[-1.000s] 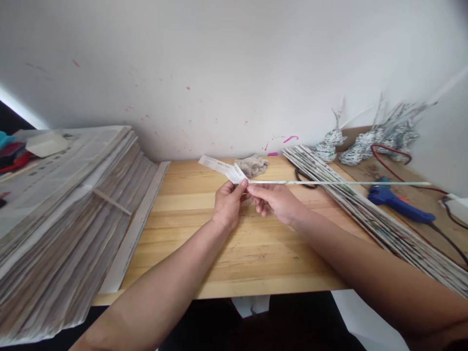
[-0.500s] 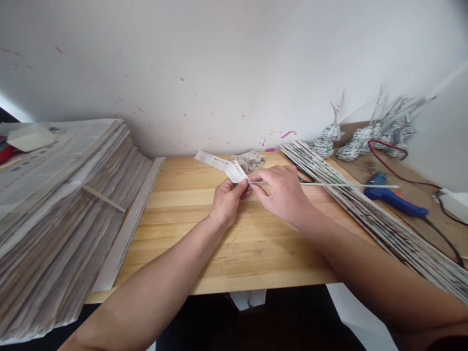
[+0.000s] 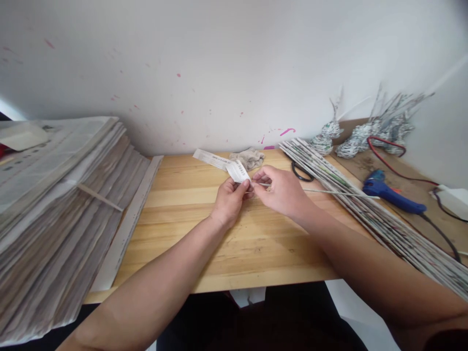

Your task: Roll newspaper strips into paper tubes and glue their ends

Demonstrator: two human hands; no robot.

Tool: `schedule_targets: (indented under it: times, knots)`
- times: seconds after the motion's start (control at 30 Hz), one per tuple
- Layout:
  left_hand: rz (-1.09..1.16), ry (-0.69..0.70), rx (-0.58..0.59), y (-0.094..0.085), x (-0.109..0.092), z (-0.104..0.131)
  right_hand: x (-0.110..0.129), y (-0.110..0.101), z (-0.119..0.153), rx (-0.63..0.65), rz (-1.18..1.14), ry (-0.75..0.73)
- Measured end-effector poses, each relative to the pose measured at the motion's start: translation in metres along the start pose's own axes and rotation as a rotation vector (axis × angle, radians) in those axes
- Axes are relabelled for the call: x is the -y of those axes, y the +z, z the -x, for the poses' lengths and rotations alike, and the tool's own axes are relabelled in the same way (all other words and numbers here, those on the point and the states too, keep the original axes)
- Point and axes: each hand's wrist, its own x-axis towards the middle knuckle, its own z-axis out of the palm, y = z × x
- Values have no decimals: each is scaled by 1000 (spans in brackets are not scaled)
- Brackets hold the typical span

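Note:
Between thumb and fingers, my left hand (image 3: 230,197) pinches a printed paper strip (image 3: 210,159) where it narrows into a roll. The strip's flat part bends and reaches up and left over the wooden table. My right hand (image 3: 280,190) is closed on the thin rolled part, just right of my left fingertips. From beneath that hand the thin paper stick (image 3: 341,193) runs out to the right, over a bundle of similar sticks. A crumpled grey cloth (image 3: 248,158) lies right behind the strip.
A tall stack of newspaper strips (image 3: 84,209) fills the left side. On the right lie the bundle of paper sticks (image 3: 351,195), black scissor handles (image 3: 302,171) and a blue glue gun (image 3: 395,195). Woven paper figures (image 3: 354,141) stand at the back right, by a red cable (image 3: 402,173).
The flat strip has shortened slightly near my left hand. The thin stick's right end has moved left and a little down. My right hand has shifted slightly, uncovering more of the black handles.

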Motion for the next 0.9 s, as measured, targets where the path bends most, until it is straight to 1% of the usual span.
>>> schedule_targets:
  times: [0.17, 0.33, 0.5, 0.63, 0.77, 0.9]
  knots:
    - [-30, -46, -20, 1, -2, 2, 2, -5, -1, 47, -17, 33]
    - [17, -112, 1, 3, -8, 3, 3, -14, -4, 108, -43, 104]
    - [28, -167, 20, 3, -15, 3, 2, -18, -6, 142, -20, 82]
    - [1, -152, 12, 3, -15, 2, 2, -18, -5, 175, -12, 80]
    - [-4, -121, -2, 3, -14, 2, 2, -18, -5, 169, -23, 67]
    - [-12, -150, 0, 3, -15, 2, -1, -17, -5, 176, -17, 66]
